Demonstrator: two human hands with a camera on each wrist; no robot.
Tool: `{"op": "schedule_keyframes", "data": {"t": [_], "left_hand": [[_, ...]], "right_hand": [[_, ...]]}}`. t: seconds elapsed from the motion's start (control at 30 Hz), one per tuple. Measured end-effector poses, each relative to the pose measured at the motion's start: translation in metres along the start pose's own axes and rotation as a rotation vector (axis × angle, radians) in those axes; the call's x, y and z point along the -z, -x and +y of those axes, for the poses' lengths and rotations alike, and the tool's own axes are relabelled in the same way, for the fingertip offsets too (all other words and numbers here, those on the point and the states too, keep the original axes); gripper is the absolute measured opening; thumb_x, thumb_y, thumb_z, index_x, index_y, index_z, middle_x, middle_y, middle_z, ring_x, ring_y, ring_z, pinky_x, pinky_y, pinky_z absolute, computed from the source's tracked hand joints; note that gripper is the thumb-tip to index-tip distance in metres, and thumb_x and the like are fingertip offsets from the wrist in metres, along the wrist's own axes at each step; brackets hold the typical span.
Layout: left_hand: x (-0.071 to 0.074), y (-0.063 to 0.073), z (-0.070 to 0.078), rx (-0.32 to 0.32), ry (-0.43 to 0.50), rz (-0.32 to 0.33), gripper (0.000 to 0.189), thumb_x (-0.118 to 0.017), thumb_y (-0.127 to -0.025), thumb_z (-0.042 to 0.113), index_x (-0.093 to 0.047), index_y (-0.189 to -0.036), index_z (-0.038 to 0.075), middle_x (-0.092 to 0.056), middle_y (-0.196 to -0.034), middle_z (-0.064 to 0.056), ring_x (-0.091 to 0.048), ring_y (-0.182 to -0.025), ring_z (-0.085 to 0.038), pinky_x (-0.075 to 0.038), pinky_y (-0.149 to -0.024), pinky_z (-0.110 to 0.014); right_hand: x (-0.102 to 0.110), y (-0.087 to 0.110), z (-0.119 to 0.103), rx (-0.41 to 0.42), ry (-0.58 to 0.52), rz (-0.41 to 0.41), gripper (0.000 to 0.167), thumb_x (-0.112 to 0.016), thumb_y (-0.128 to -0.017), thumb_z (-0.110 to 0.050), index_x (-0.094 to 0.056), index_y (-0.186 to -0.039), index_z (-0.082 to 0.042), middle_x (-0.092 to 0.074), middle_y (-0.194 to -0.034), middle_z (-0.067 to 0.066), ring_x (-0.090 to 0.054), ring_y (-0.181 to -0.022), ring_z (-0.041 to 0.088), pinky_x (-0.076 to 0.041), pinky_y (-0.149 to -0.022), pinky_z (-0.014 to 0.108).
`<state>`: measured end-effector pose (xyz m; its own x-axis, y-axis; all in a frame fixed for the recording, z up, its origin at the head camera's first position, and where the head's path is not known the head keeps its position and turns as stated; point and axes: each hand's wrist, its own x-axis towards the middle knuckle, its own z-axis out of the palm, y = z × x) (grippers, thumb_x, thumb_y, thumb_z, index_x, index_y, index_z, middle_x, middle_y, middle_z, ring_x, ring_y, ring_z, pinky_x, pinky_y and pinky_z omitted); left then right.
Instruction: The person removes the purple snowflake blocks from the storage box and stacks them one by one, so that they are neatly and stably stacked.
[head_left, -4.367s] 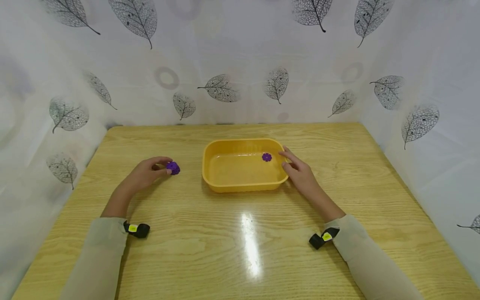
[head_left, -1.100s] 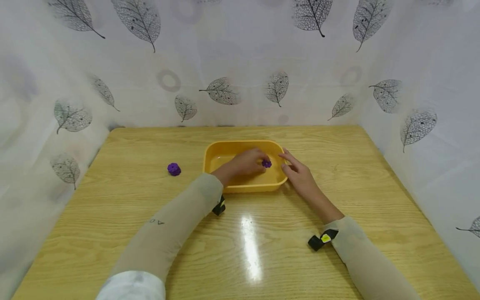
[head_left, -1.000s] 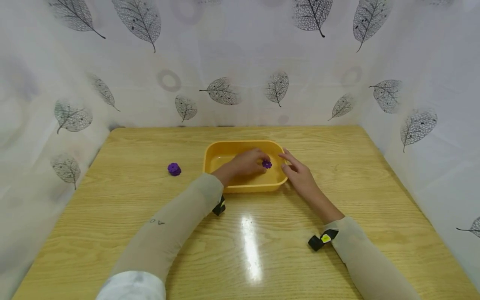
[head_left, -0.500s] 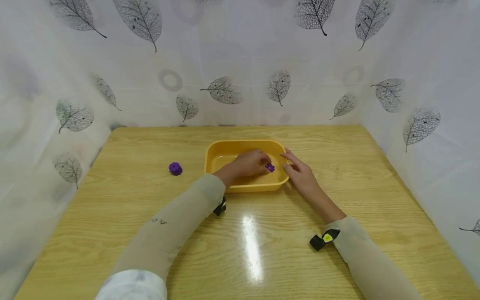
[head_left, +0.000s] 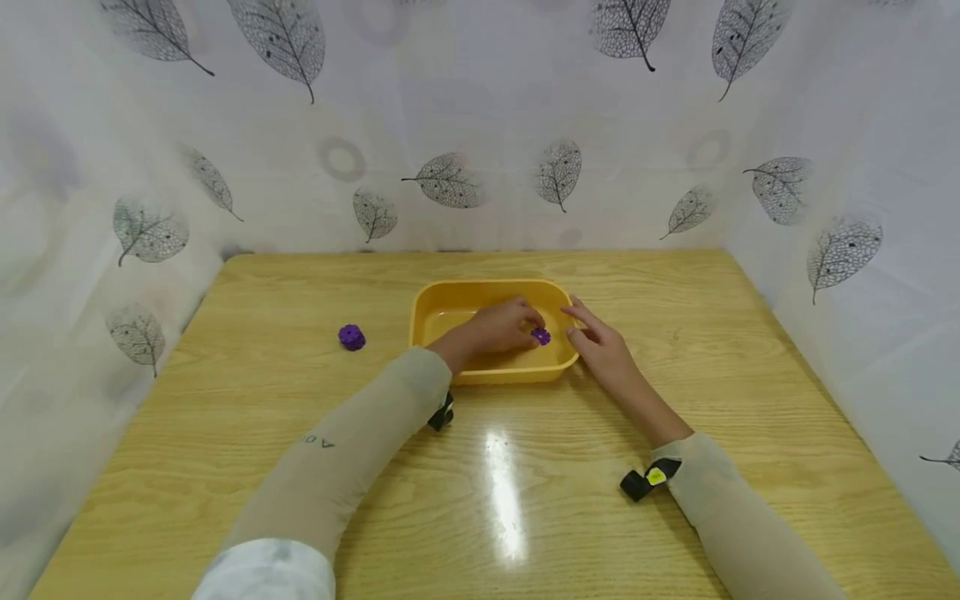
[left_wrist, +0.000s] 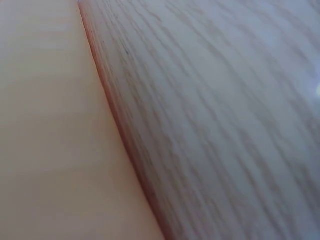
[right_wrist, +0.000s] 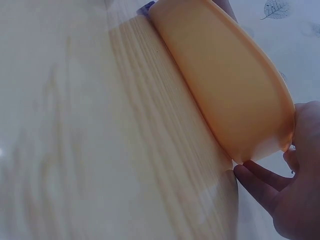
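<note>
A yellow plastic tray (head_left: 491, 377) lies on the wooden table, its outer wall also filling the left side of the left wrist view. My left hand (head_left: 498, 325) reaches over its near rim and pinches a small purple flower-shaped piece (head_left: 541, 336) between thumb and fingertips, low inside the right half. At the tray's right end my right hand (head_left: 600, 346) holds the rim. The right wrist view shows fingers of that hand (right_wrist: 300, 200) touching the base corner of the tray. Outside the tray to the left sits a small stack of purple flower pieces (head_left: 351, 337).
The wooden table (head_left: 600, 550) runs back to a white curtain (head_left: 480, 108) printed with leaves, which also stands at both sides. A black wrist camera (head_left: 637, 485) hangs from the right sleeve close over the tabletop.
My left hand has moved from the purple stack into the tray, leaving the stack on the table. The flower piece there has shifted slightly toward me and right. My right hand stays at the rim.
</note>
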<state>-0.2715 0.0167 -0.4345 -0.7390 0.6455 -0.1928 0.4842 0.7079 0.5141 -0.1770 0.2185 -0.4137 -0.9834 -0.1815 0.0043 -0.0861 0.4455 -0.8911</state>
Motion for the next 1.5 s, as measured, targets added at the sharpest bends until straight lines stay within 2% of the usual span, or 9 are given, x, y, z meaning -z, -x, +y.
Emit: {"op": "schedule_keyframes", "data": {"t": [0.1,0.23,0.37,0.47,0.67,0.77,0.93,1.13,1.5], "left_hand": [[-0.001,-0.001,0.000,0.007,0.017,-0.008,0.033,-0.066,-0.098,0.034,-0.068,-0.129,0.021,-0.053,-0.132,-0.003,-0.055,-0.117,-0.018,-0.045,-0.102,-0.039],[-0.001,-0.003,-0.001,0.011,0.029,-0.019,0.034,-0.065,-0.099,0.033,-0.066,-0.131,0.021,-0.048,-0.138,-0.005,-0.052,-0.122,-0.021,-0.044,-0.107,-0.042],[0.000,-0.004,-0.002,0.016,0.042,-0.030,0.036,-0.065,-0.099,0.032,-0.065,-0.132,0.019,-0.048,-0.138,-0.005,-0.052,-0.122,-0.022,-0.043,-0.107,-0.041],[0.000,-0.004,-0.002,0.016,0.063,-0.034,0.035,-0.066,-0.098,0.031,-0.066,-0.131,0.018,-0.050,-0.135,-0.005,-0.052,-0.121,-0.022,-0.043,-0.107,-0.042],[-0.001,-0.005,-0.004,-0.030,0.093,-0.008,0.032,-0.070,-0.096,0.025,-0.063,-0.125,0.014,-0.057,-0.131,-0.004,-0.054,-0.124,-0.020,-0.043,-0.108,-0.040],[-0.002,-0.005,-0.006,-0.048,0.140,0.000,0.029,-0.070,-0.096,0.021,-0.062,-0.123,0.013,-0.063,-0.124,-0.003,-0.059,-0.118,-0.019,-0.045,-0.105,-0.038],[-0.002,-0.003,-0.008,-0.025,0.203,-0.015,0.027,-0.067,-0.098,0.020,-0.059,-0.124,0.016,-0.067,-0.116,-0.002,-0.062,-0.108,-0.017,-0.048,-0.099,-0.036],[0.000,-0.001,-0.007,-0.009,0.235,-0.040,0.036,-0.069,-0.097,0.022,-0.058,-0.130,0.016,-0.066,-0.116,-0.002,-0.061,-0.106,-0.017,-0.049,-0.099,-0.035],[0.000,-0.001,-0.007,-0.030,0.166,-0.025,0.038,-0.070,-0.095,0.025,-0.062,-0.130,0.013,-0.065,-0.116,-0.001,-0.061,-0.103,-0.016,-0.051,-0.094,-0.031]], "right_hand": [[0.000,-0.002,0.002,-0.011,0.000,0.004,0.046,-0.049,-0.106,-0.021,-0.047,-0.150,-0.006,-0.026,-0.167,0.003,-0.058,-0.126,0.038,-0.044,-0.089,0.009],[0.000,-0.010,0.019,-0.010,-0.024,0.008,0.046,-0.050,-0.106,-0.020,-0.048,-0.150,-0.011,-0.025,-0.167,-0.003,-0.058,-0.127,0.038,-0.045,-0.087,0.008],[-0.001,-0.015,0.034,0.007,-0.019,0.020,0.045,-0.050,-0.106,-0.025,-0.049,-0.150,-0.018,-0.025,-0.165,-0.012,-0.058,-0.127,0.034,-0.045,-0.088,0.008],[-0.002,-0.015,0.038,0.020,-0.006,0.032,0.044,-0.050,-0.106,-0.027,-0.050,-0.150,-0.021,-0.027,-0.165,-0.013,-0.059,-0.126,0.032,-0.045,-0.090,0.010],[-0.003,-0.014,0.040,0.021,-0.008,0.044,0.044,-0.051,-0.105,-0.030,-0.051,-0.149,-0.023,-0.028,-0.164,-0.015,-0.062,-0.122,0.029,-0.047,-0.090,0.013],[-0.004,-0.014,0.040,0.026,-0.009,0.044,0.044,-0.051,-0.105,-0.030,-0.051,-0.149,-0.022,-0.028,-0.164,-0.015,-0.062,-0.122,0.029,-0.048,-0.091,0.014],[-0.004,-0.015,0.040,0.032,-0.006,0.040,0.044,-0.051,-0.106,-0.028,-0.051,-0.149,-0.021,-0.027,-0.165,-0.012,-0.062,-0.122,0.032,-0.049,-0.091,0.015],[-0.004,-0.015,0.040,0.025,-0.010,0.041,0.044,-0.050,-0.106,-0.028,-0.051,-0.149,-0.021,-0.027,-0.165,-0.012,-0.062,-0.123,0.032,-0.048,-0.092,0.015],[-0.003,-0.015,0.037,0.032,-0.022,0.041,0.044,-0.051,-0.106,-0.026,-0.051,-0.149,-0.019,-0.027,-0.165,-0.012,-0.062,-0.123,0.032,-0.047,-0.092,0.013]]}}
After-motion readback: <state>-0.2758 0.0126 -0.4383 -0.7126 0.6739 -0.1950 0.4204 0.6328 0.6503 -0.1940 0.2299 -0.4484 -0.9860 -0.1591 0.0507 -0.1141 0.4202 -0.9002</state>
